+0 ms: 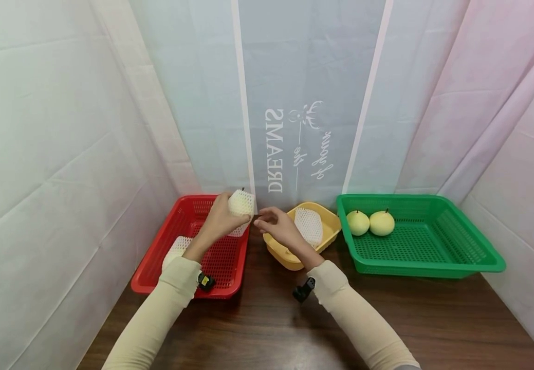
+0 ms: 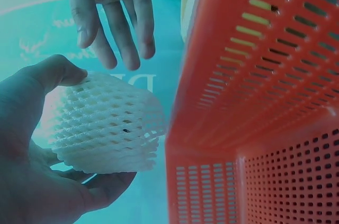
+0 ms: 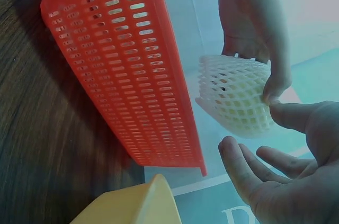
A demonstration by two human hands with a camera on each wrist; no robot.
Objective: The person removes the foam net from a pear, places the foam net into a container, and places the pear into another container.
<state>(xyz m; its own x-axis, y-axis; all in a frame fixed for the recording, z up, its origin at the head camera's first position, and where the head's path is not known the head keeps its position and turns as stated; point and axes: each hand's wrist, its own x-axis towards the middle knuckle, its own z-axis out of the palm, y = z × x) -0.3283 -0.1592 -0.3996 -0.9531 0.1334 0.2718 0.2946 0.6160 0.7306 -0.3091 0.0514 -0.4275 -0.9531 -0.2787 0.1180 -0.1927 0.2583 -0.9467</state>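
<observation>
My left hand (image 1: 220,221) grips a pear in a white foam net (image 1: 241,202), its dark stem showing at the top, over the right side of the red basket (image 1: 234,285). In the left wrist view, the thumb lies on top of the netting (image 2: 106,123) and the fingers are beneath. My right hand (image 1: 279,226) is just to the right of the wrapped pear, beside the yellow basket, holding nothing. Its fingers are spread and loosely bent in the right wrist view, with the thumb close to my left thumb.
Another white foam net (image 1: 179,247) lies at the left in the red basket. An emptied-looking foam net (image 1: 308,226) sits in the yellow basket (image 1: 287,262). Two bare pears (image 1: 381,223) rest at the left of the green basket (image 1: 433,271). A printed curtain (image 1: 308,61) hangs behind.
</observation>
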